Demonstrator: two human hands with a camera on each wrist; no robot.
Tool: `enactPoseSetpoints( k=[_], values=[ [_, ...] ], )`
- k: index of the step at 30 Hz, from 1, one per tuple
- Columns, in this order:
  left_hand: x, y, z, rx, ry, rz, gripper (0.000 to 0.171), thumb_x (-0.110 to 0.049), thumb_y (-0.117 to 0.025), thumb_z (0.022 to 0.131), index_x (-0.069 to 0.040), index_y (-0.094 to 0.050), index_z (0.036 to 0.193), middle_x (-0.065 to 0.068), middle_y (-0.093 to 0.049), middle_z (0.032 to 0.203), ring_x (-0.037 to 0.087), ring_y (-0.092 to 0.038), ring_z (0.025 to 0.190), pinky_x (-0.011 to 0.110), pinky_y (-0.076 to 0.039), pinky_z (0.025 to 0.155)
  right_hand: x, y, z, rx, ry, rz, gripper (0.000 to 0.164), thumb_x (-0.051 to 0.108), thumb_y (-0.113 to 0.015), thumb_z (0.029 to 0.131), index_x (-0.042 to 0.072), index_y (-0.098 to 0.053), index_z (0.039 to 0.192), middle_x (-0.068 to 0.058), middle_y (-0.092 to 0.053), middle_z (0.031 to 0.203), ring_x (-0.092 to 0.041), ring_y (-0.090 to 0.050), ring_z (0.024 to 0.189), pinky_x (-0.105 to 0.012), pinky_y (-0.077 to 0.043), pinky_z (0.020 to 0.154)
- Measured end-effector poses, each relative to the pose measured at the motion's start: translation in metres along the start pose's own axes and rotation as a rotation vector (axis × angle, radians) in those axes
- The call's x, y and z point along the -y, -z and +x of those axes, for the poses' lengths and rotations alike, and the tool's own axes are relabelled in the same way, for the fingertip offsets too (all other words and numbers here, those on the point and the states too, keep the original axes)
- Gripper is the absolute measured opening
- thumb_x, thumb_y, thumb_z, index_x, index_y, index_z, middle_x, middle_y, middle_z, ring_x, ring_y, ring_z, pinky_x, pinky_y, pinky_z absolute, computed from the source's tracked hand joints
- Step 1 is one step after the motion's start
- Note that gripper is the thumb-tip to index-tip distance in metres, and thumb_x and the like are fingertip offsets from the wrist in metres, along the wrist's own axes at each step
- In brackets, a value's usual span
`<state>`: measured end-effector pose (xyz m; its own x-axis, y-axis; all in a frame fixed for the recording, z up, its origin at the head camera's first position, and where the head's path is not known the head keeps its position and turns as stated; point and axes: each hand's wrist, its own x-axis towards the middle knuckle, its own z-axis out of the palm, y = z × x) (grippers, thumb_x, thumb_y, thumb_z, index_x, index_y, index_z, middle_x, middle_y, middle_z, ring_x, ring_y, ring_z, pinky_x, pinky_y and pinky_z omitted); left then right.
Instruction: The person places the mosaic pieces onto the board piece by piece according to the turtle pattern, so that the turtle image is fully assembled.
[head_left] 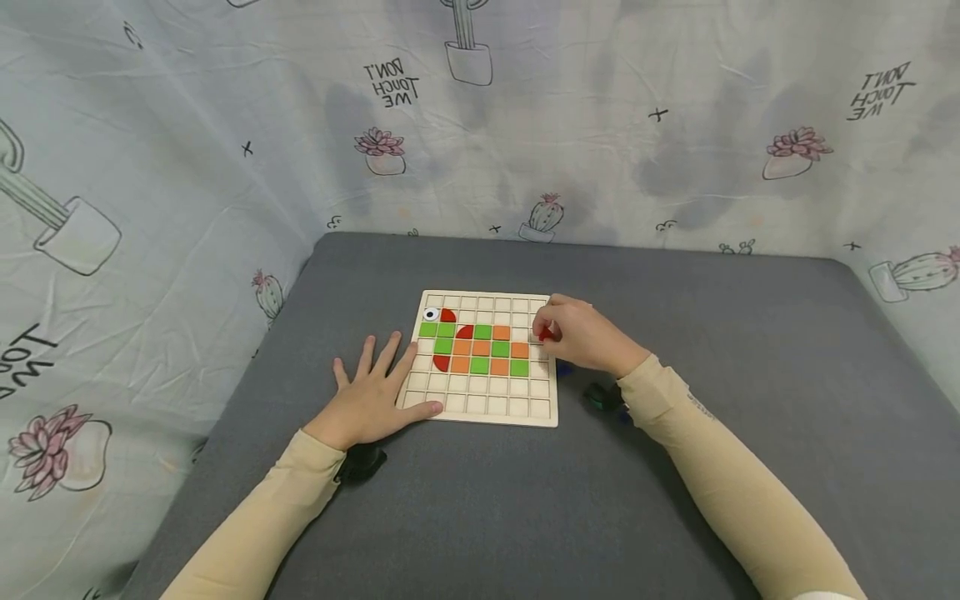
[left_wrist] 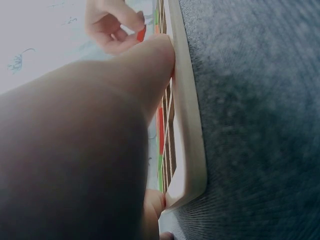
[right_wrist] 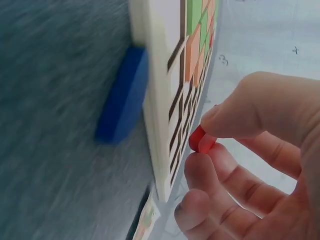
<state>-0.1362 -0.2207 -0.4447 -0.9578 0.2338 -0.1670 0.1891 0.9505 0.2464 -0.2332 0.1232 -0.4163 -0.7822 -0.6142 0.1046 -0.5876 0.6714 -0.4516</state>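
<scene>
A square wooden grid board (head_left: 480, 406) lies on the grey surface, holding green and orange square tiles, red rounded tiles and an eye tile (head_left: 431, 314) at its upper left. My left hand (head_left: 371, 404) is spread at the board's left side, with the thumb on its lower left corner and the fingertips along the left edge. Over the right side of the board, my right hand (head_left: 581, 333) pinches a small red tile (right_wrist: 202, 140) between thumb and index finger. In the right wrist view the tile is held a little above the grid.
A blue piece (right_wrist: 122, 100) lies against the board's right edge. Farther along that edge is a flat printed piece (right_wrist: 146, 220), partly out of view. A patterned cloth (head_left: 600, 125) hangs behind the grey table (head_left: 480, 517) and on its left.
</scene>
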Motion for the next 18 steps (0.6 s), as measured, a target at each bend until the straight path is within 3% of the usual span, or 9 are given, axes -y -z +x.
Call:
enactPoseSetpoints(
  k=[6, 12, 18],
  values=[
    [0.0, -0.001, 0.0, 0.001, 0.006, -0.001, 0.111, -0.084, -0.054, 0.088, -0.019, -0.013, 0.17, 0.016, -0.003, 0.176, 0.05, 0.006, 0.159, 0.089, 0.002, 0.108, 0.008, -0.007, 0.017, 0.021, 0.028, 0.034, 0.005, 0.007, -0.075, 0.092, 0.011, -0.074, 0.095, -0.005, -0.059, 0.095, -0.018, -0.053, 0.08, -0.033, -0.047, 0.073],
    [0.001, -0.001, 0.001, -0.003, -0.001, 0.001, 0.111, -0.083, -0.054, 0.089, -0.019, -0.013, 0.17, 0.016, -0.003, 0.176, 0.051, 0.006, 0.159, 0.089, 0.002, 0.108, 0.013, -0.013, 0.03, 0.041, 0.066, 0.027, 0.012, 0.003, -0.071, 0.091, 0.013, -0.076, 0.096, -0.005, -0.06, 0.096, -0.017, -0.052, 0.078, -0.033, -0.048, 0.071],
    [0.0, 0.0, 0.0, 0.006, 0.0, -0.007, 0.11, -0.082, -0.055, 0.089, -0.019, -0.012, 0.17, 0.016, -0.002, 0.176, 0.051, 0.007, 0.159, 0.089, 0.003, 0.108, 0.014, -0.017, 0.037, 0.057, 0.05, 0.011, 0.012, 0.001, -0.072, 0.091, 0.012, -0.075, 0.096, -0.004, -0.061, 0.096, -0.018, -0.054, 0.08, -0.031, -0.048, 0.073]
  ],
)
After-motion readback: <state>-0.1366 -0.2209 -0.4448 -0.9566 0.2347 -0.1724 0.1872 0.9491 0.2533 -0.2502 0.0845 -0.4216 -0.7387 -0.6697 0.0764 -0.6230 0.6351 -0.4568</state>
